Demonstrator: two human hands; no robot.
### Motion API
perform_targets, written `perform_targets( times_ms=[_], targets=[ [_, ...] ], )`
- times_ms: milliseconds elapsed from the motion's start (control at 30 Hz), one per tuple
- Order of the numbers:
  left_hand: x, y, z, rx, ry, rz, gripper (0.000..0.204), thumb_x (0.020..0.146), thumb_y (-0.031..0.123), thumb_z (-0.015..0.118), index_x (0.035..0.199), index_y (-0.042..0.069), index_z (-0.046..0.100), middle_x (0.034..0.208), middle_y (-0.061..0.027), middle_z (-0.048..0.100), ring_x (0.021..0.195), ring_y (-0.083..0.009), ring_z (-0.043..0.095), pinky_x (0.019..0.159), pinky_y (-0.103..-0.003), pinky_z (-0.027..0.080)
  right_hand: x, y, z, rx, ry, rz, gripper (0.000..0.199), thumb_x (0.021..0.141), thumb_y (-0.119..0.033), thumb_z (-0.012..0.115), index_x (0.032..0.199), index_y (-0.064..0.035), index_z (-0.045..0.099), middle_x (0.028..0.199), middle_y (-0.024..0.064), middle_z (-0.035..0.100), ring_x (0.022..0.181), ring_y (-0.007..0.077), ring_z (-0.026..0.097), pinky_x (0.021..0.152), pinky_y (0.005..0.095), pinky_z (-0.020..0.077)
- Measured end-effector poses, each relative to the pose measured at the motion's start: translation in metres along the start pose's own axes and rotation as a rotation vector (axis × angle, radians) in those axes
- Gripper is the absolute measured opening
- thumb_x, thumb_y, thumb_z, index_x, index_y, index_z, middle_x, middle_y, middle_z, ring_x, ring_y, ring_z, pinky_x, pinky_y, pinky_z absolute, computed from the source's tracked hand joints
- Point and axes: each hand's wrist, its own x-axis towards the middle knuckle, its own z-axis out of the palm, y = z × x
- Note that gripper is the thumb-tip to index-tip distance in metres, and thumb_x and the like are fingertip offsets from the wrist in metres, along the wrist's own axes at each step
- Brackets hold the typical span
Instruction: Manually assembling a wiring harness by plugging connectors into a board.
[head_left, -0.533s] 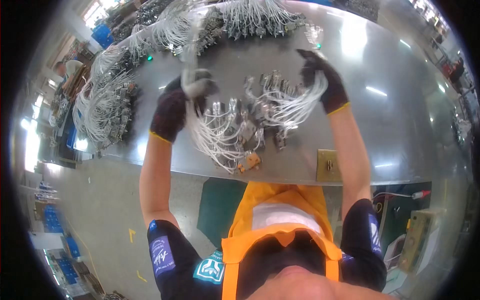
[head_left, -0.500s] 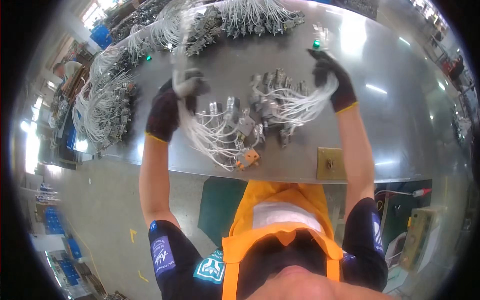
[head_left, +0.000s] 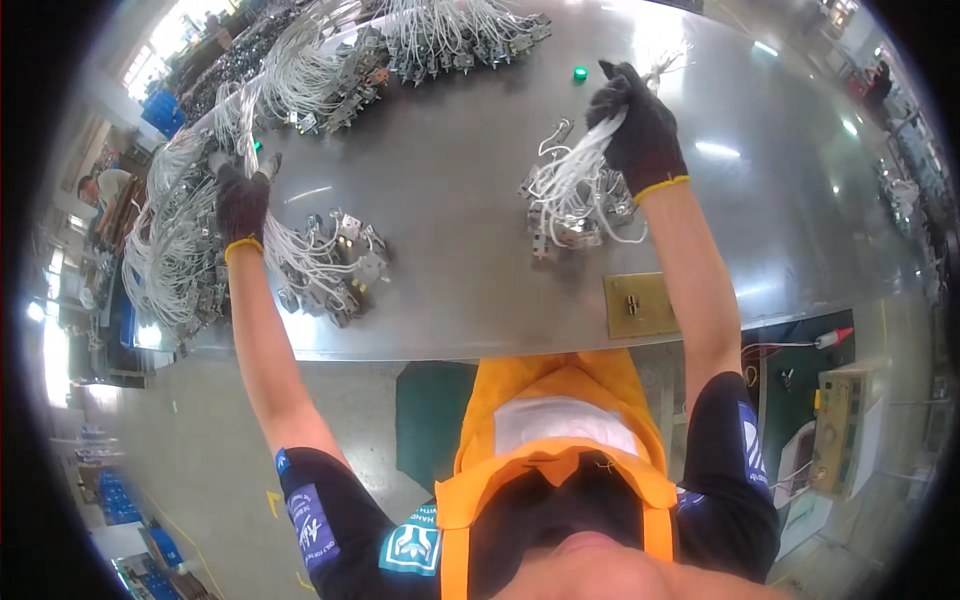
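Observation:
My left hand (head_left: 243, 200), in a dark knitted glove with a yellow cuff edge, is closed around a bundle of white wires (head_left: 290, 248) at the left of the metal table. Small metal-cased parts (head_left: 345, 265) hang on that bundle's lower right end. On the right, my right hand (head_left: 640, 130), gloved the same way, grips a second bundle of white wires (head_left: 572, 172). Its metal-cased parts (head_left: 560, 228) lie on the tabletop to the left of the hand, while loose wire ends (head_left: 668, 65) stick out beyond the fingers.
A large pile of wired metal parts (head_left: 180, 235) lies beside my left hand. More wired parts (head_left: 465, 45) line the table's (head_left: 450, 180) far edge. A brass-coloured plate (head_left: 640, 318) sits near the front edge, and a green light (head_left: 580, 74) shows near my right hand.
My left hand has carried its bundle left and down to beside the pile. The two bundles are now far apart. My right hand keeps its bundle; the view has shifted slightly.

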Motion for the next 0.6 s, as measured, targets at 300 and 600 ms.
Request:
perform_targets(
  times_ms=[300, 600],
  targets=[
    [-0.165, 0.174, 0.043, -0.85, -0.517, 0.709, 0.061, 0.081, 0.039, 0.073, 0.13, 0.007, 0.056, 0.11, -0.0159, 0.068, 0.102, -0.0273, 0.066, 0.091, -0.039, 0.051, 0.0, 0.048, 0.046, 0.572, -0.185, 0.188, 0.009, 0.097, -0.012, 0.055, 0.093, -0.0047, 0.057, 0.074, 0.0026, 0.059, 0.067, 0.0147, 0.058, 0.068, 0.0296, 0.0524],
    [-0.21, 0.157, -0.011, -1.237, -1.453, 0.081, 0.059, 0.082, -0.009, 0.061, 0.138, -0.002, 0.045, 0.128, -0.0155, 0.061, 0.111, -0.0212, 0.063, 0.096, -0.037, 0.053, -0.072, 0.03, 0.068, 0.093, -0.154, 0.419, 0.054, 0.095, -0.045, 0.059, 0.115, 0.0049, 0.055, 0.102, 0.0174, 0.067, 0.088, 0.0284, 0.067, 0.086, 0.0408, 0.0568]
  ],
)
